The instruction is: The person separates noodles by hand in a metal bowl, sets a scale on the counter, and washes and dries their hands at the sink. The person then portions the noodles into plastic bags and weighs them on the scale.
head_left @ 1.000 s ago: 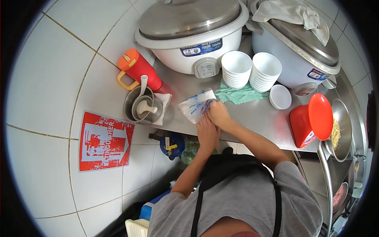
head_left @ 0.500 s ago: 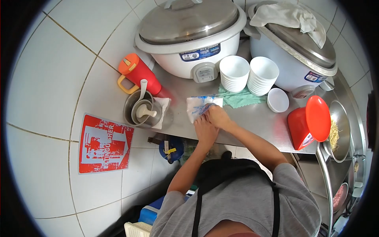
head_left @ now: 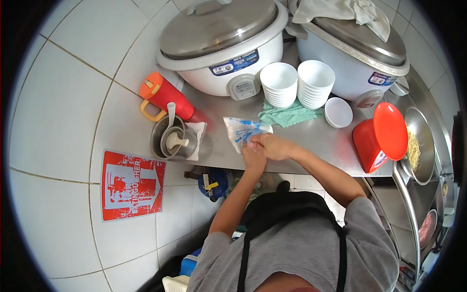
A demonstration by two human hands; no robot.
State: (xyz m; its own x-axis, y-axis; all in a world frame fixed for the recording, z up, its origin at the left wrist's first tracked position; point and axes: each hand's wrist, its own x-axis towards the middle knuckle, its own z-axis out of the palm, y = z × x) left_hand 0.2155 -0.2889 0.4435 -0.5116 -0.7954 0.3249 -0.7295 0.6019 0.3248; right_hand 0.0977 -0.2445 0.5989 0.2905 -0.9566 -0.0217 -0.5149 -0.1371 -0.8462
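Note:
A white plastic bag with blue print (head_left: 239,130) lies over the front part of the steel counter. My left hand (head_left: 254,156) is closed on its near edge. Right beside it, my right hand (head_left: 273,147) pinches the same bag, its fingers touching the left ones. The fingertips partly cover the bag's lower edge. Just behind the hands lies a green cloth (head_left: 287,115), with two stacks of white bowls (head_left: 279,82) (head_left: 315,83) on it. A single white bowl (head_left: 338,112) sits to the right of the cloth.
Two rice cookers (head_left: 194,78) (head_left: 331,73) stand at the back. A red tumbler (head_left: 168,97) and metal pots (head_left: 160,138) are on the left. On the right are a red scale (head_left: 368,146) and a pan of noodles (head_left: 424,160). The counter's front edge (head_left: 311,171) runs below the hands.
The bag has turned and now spreads flatter, with its print showing more. My right hand has shifted from the bag's upper right side to its near edge. The view has shifted slightly.

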